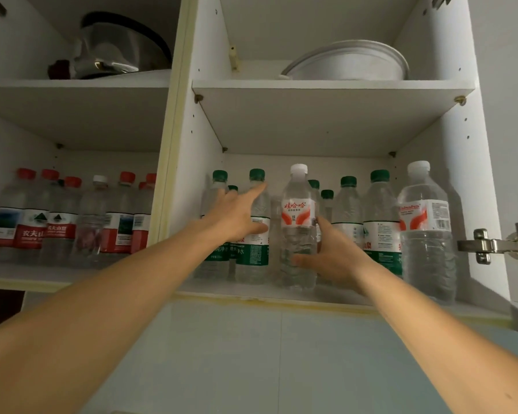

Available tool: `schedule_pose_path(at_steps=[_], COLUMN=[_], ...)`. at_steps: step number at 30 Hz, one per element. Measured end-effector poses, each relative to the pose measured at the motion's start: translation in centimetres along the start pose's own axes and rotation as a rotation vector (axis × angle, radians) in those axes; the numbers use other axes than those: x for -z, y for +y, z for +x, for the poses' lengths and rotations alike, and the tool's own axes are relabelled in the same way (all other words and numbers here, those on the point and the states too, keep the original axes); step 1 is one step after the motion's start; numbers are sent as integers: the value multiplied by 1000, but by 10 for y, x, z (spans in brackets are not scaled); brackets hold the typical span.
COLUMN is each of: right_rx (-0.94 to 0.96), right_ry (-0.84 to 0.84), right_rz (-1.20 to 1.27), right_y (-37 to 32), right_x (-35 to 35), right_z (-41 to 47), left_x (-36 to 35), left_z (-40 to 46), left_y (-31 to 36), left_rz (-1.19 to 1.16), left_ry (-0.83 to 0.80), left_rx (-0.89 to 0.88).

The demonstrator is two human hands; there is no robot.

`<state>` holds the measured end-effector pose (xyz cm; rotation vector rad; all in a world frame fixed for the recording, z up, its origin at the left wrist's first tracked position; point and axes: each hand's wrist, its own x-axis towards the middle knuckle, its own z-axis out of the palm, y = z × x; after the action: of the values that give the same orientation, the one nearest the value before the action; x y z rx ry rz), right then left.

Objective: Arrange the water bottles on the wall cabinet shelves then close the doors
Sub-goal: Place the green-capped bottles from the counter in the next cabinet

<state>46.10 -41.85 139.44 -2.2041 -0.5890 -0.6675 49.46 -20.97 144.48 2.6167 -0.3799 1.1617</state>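
Green-capped bottles (380, 216) crowding white-capped bottle (298, 204)

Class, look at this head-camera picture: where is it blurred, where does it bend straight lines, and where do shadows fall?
Head view: red-capped bottles at the left edge smear with blur; wide-angle bends the cabinet walls outward; the right bottle casts a shadow on the side wall.

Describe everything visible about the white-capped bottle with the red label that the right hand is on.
The white-capped bottle is clear ribbed plastic with a white-and-red label, looks full, and stands upright at the front of the right compartment's lower shelf, among green-capped bottles. The right hand holds its lower body, thumb in front, fingers behind. The left hand is not touching it.
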Motion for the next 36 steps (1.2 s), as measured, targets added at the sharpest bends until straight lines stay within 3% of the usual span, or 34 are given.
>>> schedule_pose_path(at_steps=[12, 19, 28, 36], right_rx=[-23, -84, -130, -59], right_ry=[-67, 51, 30, 43], right_rz=[-249, -312, -311, -261], right_y=[-20, -23, -14, -1], right_x=[-28, -41, -42, -40], right_z=[33, 39, 55, 60], left_x=[11, 11, 5, 1], left_z=[11, 15, 11, 10], left_y=[-23, -26, -30, -31], left_rz=[387, 407, 413, 403], left_ry=[-44, -87, -41, -20], left_rx=[-156, -175, -180, -170])
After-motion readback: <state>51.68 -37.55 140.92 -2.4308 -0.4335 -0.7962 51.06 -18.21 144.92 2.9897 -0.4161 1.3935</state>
